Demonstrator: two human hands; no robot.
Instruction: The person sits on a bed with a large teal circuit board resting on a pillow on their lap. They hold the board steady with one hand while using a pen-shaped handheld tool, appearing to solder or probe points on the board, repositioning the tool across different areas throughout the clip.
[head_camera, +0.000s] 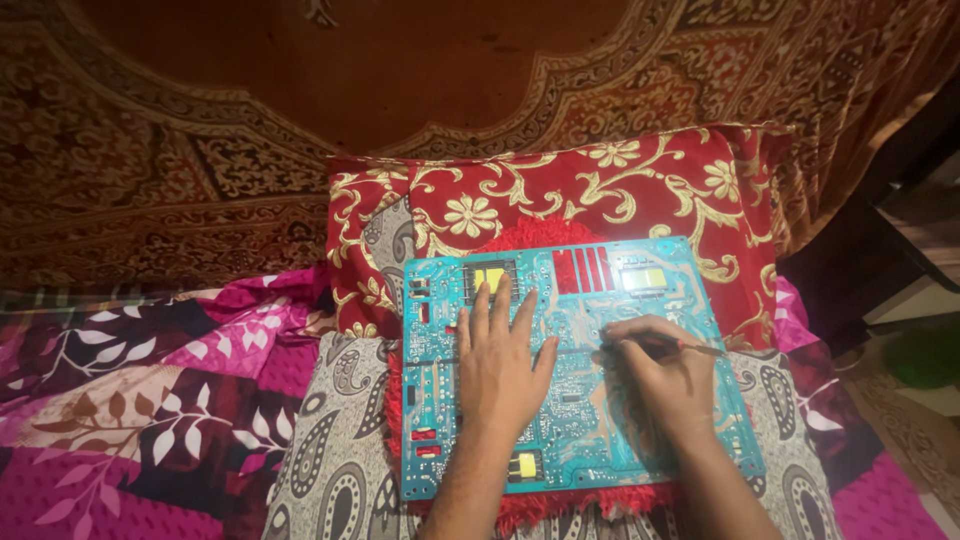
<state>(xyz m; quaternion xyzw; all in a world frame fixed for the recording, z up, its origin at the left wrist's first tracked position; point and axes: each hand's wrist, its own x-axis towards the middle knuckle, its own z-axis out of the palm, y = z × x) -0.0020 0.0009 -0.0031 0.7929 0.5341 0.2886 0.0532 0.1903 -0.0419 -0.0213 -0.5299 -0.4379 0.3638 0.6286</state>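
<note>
A large teal circuit board (580, 300) lies solder-side up on a red cloth across a cushion. My left hand (500, 355) rests flat on the middle of the board, fingers spread. My right hand (660, 375) sits on the board's right half and grips a thin tool with a red handle (690, 347). The tool's dark end lies under my fingers and points left toward the board's centre. Yellow and red rectangular patches show on the board.
A red pillow with gold flower pattern (560, 195) lies behind the board. A pink and maroon leaf-print sheet (150, 400) spreads to the left. A patterned brown carpet (300, 90) covers the floor beyond. Dark furniture (890, 240) stands at the right.
</note>
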